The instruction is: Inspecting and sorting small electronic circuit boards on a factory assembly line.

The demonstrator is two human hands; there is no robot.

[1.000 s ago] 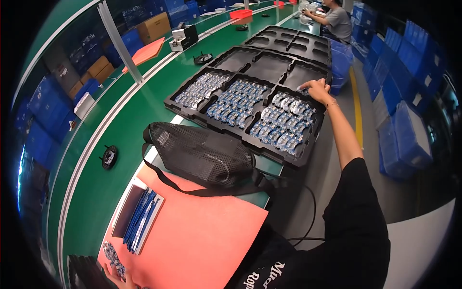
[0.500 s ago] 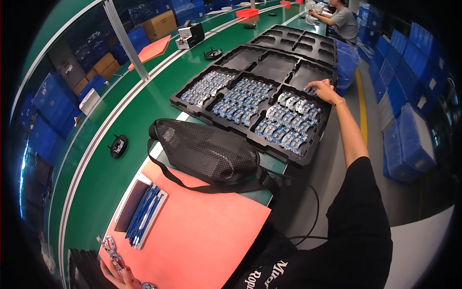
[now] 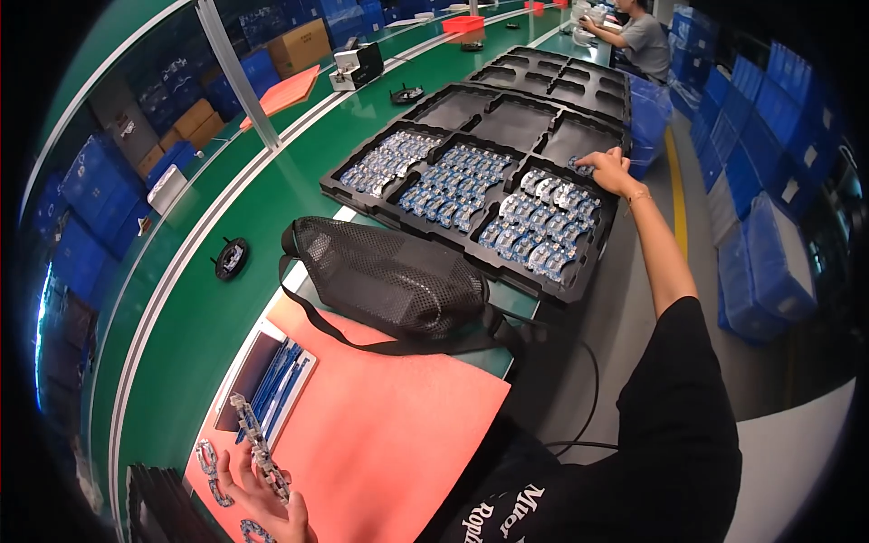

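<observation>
My left hand point(image 3: 264, 502) holds an upright strip of small circuit boards point(image 3: 260, 450) over the pink mat point(image 3: 389, 434). Curved blue-and-silver boards point(image 3: 220, 491) lie on the mat beside that hand. My right arm reaches out to the black compartment tray point(image 3: 434, 237). There my right hand point(image 3: 610, 172) has its fingers bent together at a small circuit board point(image 3: 579, 164), by the far edge of the filled right compartment. Rows of curved circuit boards point(image 3: 543, 226) fill this compartment, and similar boards point(image 3: 457, 185) fill the other two near ones.
A black mesh bag point(image 3: 385, 276) with a strap lies between mat and tray. A box of blue strips point(image 3: 276, 385) stands on the mat's left. Black round parts point(image 3: 232, 259) sit on the green belt point(image 3: 195, 317). Another person point(image 3: 643, 41) works at the far end.
My left hand has risen and moved right from the mat's lower left corner, with the board strip now upright in it. My right hand has stayed nearly in place at the tray.
</observation>
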